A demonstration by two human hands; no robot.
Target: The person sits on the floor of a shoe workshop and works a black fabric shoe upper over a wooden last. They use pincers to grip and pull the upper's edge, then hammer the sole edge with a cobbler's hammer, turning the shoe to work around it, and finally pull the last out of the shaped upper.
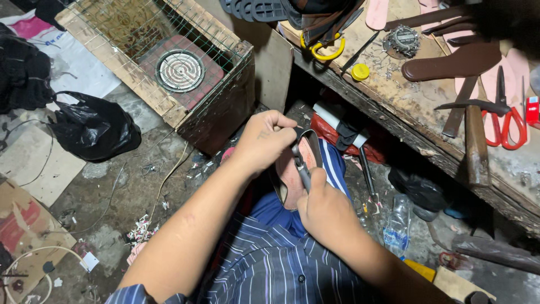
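Both hands [292, 169] clenched around shoe [289, 177]

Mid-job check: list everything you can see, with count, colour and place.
shoe: one, pink sole, dark upper, in lap
pincers: one, grey metal, against shoe
red-handled scissors: one, bench right
yellow cap: one, bench
brown sole: one, bench top
hammer: one, wooden handle, bench edge
coil heater: one, in wire-covered wooden box, upper left
black bag: one, floor left
plastic bottle: one, clear, floor
left hand: grips shoe
right hand: holds pincers
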